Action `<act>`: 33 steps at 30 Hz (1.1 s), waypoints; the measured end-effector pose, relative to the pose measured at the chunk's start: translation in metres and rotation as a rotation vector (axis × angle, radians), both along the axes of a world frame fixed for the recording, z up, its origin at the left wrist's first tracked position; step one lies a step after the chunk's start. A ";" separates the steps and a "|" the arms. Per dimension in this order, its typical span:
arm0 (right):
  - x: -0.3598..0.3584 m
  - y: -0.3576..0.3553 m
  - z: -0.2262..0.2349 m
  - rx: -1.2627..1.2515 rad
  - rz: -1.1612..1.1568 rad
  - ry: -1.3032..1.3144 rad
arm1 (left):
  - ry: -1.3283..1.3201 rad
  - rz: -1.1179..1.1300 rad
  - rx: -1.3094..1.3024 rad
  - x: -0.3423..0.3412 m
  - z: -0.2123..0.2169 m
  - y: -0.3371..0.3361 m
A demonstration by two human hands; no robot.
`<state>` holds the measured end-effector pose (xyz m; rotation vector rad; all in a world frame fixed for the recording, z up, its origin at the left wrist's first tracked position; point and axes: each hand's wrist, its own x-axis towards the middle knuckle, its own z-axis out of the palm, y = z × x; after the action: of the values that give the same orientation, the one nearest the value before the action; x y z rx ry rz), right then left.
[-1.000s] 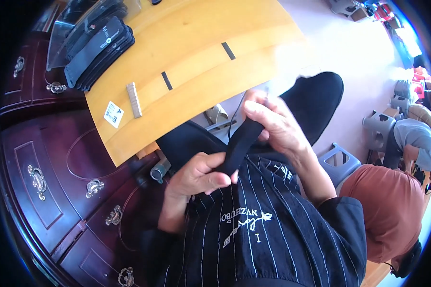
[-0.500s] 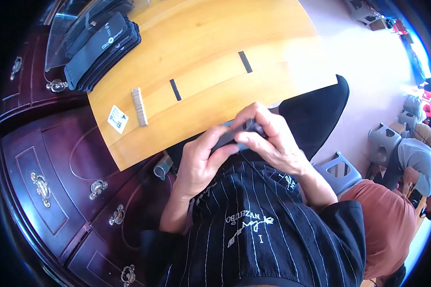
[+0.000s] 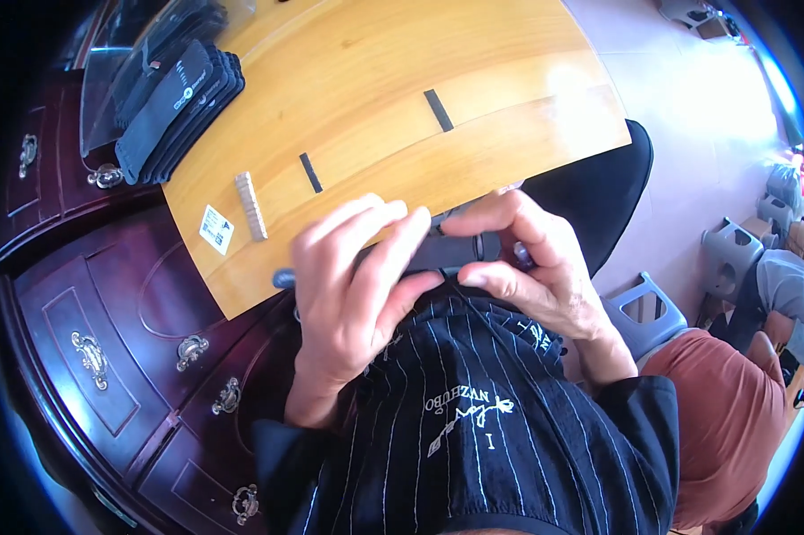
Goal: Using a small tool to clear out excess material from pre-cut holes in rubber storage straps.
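Note:
My left hand and my right hand meet close to my chest, both gripping a folded piece of black fabric. The fingers of my left hand wrap over its left part, and my right thumb and fingers pinch its right end. Most of the fabric is hidden behind my fingers. It is held just over the near edge of a light wooden board. My black pinstriped top fills the lower middle of the view.
A stack of folded black items in clear sleeves lies at the board's far left. A small metal strip, a white sticker and two black marks sit on the board. A dark wooden dresser stands left. Grey stools stand right.
The long black fabric, held up and stretched a second ago, is now folded small between both hands. My hands have come together and closer to the board's edge.

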<state>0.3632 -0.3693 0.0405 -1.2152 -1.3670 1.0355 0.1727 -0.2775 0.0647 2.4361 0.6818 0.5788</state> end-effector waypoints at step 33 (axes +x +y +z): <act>-0.011 0.014 -0.014 -0.237 -0.190 0.474 | -0.900 0.256 -1.175 0.034 -0.049 -0.012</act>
<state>0.3527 -0.3552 0.0268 -1.1470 -0.7653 1.2742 0.2071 -0.2900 0.0154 0.8700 0.6413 0.9210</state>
